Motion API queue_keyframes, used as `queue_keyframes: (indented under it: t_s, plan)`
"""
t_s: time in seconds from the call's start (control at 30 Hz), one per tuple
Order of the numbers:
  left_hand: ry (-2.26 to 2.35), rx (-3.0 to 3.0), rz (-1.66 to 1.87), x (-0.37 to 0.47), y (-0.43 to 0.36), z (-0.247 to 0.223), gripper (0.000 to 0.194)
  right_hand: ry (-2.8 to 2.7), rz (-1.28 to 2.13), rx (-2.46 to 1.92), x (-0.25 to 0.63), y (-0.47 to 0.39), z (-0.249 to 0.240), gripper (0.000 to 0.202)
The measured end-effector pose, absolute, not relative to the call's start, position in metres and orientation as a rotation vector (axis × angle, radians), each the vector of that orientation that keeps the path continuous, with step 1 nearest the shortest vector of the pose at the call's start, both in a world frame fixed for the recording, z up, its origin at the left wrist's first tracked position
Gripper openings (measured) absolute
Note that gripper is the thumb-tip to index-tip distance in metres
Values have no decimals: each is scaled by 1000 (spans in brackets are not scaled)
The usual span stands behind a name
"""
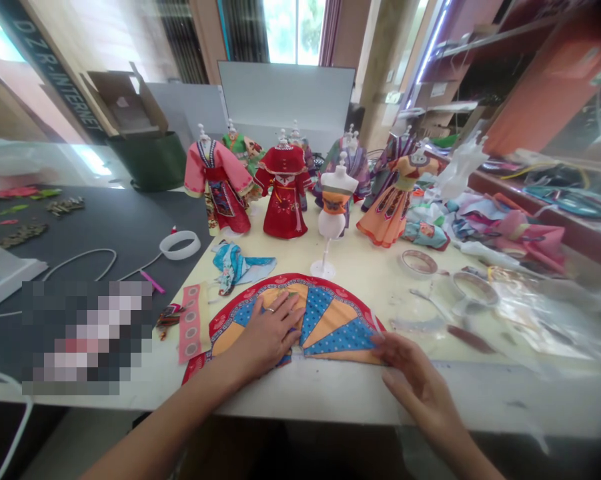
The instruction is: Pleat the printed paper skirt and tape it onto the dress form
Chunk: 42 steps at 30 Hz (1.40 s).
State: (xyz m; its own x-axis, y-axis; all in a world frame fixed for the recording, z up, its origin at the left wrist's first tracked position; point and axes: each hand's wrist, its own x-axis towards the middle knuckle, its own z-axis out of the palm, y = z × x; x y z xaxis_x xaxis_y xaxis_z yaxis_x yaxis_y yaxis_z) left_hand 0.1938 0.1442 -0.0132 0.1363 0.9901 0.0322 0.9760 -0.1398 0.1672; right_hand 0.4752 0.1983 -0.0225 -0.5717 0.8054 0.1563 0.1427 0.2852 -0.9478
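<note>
A half-circle of patterned fabric [330,337] lies on the table in front of me, with orange and dotted blue wedges and a red printed border. My left hand [275,330] rests flat on its left-middle part, fingers stretched out and a ring on one of them. At the fabric's right corner is my right hand [420,380], slightly blurred, fingers bent and thumb held apart from them. Its fingertips are at the cloth's edge; whether they touch it I cannot tell. A thin whitish strip [376,323] shows just above those fingertips.
Behind the fabric stands a small white dress form [339,183] with an orange wrap. Several forms in doll dresses, one a red dress [283,193], line the back. Left are blue cloth [235,263], a pink trim piece [190,323] and a white roll [180,246]; right, a tape roll [419,262].
</note>
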Motion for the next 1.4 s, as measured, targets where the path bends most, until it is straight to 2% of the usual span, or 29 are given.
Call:
queue_keyframes:
  t_s: [0.2,0.47,0.67,0.83,1.03,1.23,1.4]
  plan:
    - [2033,2260,256,194,148,-1,40,-1882,1238,-833,479,202,-17,36]
    - [1975,2255,127,201,159,-2,45,-1823,1298,-891,484,207,-22,41]
    - [2023,2200,205,201,151,1,47,-1707,1213,-1011,486,203,-12,39]
    - [1986,2179,212,205,145,-3,52,-1901,1186,-919,493,216,-35,41]
    - [2039,2172,264,200,144,-4,47,-2037,1055,-895,512,231,-60,43]
    - [2114,2191,497,206,125,1,36,-1769,1027,-1221,498,201,-26,43]
    - [2104,2290,664,213,98,-2,31,-1711,1103,-1181,484,187,-3,29]
